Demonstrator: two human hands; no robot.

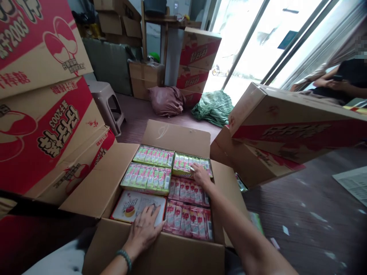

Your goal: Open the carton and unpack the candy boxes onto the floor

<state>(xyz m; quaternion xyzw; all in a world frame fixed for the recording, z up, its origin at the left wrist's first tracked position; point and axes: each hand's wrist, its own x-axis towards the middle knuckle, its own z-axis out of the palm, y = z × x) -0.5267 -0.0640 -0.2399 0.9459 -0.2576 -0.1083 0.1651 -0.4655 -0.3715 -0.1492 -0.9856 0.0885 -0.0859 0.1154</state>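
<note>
Reference landmark: the open cardboard carton (177, 254), directly before my camera. Status, by my judgement: the visible layer inside it is filled, with six positions in two columns of three all occupied; closure is undone, as its four flaps stand open. I cannot tell what lies beneath this layer. Contents, counted: three green-edged candy display boxes (146, 178), two in the left column and one at the far end of the right column; two pink-wrapped candy boxes (189, 219), occupying the middle and near right positions; one white box with a red border (124, 206), flat in the near left position. My left hand (145, 227) is open, fingers spread, resting on the white box. My right hand (201, 176) reaches over the carton's right side, fingers partly bent at the far right green-edged box; I cannot tell whether they grip anything. Surroundings: to the left of the carton, three printed cartons (60, 131) are stacked, beside one plastic stool (104, 99). Beyond its far flap lie two bundles, one maroon (168, 101) and one green (214, 107). Well apart on its right, one other person (351, 78) is present.
</note>
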